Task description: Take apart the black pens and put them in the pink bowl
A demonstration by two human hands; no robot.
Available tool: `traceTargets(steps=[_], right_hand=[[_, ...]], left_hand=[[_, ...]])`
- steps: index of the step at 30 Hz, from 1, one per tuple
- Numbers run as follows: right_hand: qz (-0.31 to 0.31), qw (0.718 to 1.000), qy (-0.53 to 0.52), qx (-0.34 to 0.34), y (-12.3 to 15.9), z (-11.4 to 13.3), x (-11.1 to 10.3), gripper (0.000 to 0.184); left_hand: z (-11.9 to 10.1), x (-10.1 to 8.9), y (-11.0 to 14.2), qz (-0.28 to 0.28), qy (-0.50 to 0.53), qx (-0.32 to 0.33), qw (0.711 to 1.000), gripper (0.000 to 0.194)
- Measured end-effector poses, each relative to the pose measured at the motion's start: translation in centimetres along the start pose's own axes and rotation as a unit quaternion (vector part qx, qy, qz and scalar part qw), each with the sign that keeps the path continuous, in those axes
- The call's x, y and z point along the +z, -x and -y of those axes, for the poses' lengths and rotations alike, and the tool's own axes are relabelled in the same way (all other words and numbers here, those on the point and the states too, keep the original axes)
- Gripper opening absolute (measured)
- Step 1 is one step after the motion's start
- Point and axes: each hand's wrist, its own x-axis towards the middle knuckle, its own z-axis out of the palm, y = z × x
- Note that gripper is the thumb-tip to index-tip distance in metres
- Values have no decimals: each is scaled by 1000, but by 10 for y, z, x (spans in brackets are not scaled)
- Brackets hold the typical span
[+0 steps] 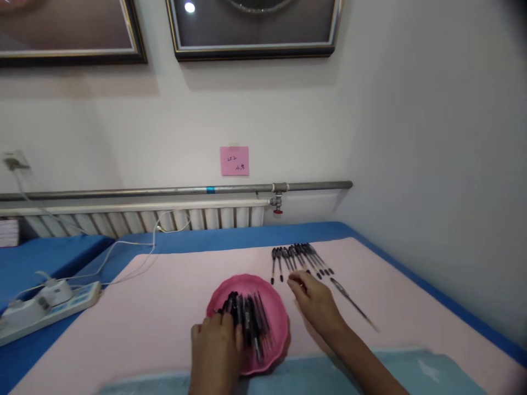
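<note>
Looks partway: one row of brushes [302,259] lies just past the right hand [315,302], plenty left in the pink bowl [280,318] by the left hand [216,348] (plus a loner brush [349,299] right of the right hand). Both hands' fingers are curled; can't tell if they're gripping.

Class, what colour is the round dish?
The dish is pink, as the head view shows.

Blk-framed pic. [255,24] at 12 o'clock, 2nd pic. [66,27] at 10, on wht. wall [173,131]. Pink note [234,161] nr. ctr., toward 11. Grey pipe [164,192] w/ blue band [211,190] below it; wht. rad. [209,219] under pipe, toward 9. Plugged wall socket [13,159] at 9; pwr. strip [84,303] w/ wht. adapters [57,292] at 8.
</note>
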Motion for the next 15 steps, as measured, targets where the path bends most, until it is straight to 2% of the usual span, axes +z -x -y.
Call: traceTargets(steps=[4,7,11,15], right_hand=[[-73,986,133,69,15,-55,-45,24],[-73,969,201,125,24,-81,-63,19],[-35,964,217,150,29,-85,-66,17],[-1,979,165,119,35,-64,-55,18]], left_hand=[[1,5,-4,-24,-13,9,1000,30],[1,9,-6,-20,-26,17,999,33],[5,8,-6,6,-14,42,999,30],[8,7,-8,11,29,63,998,29]])
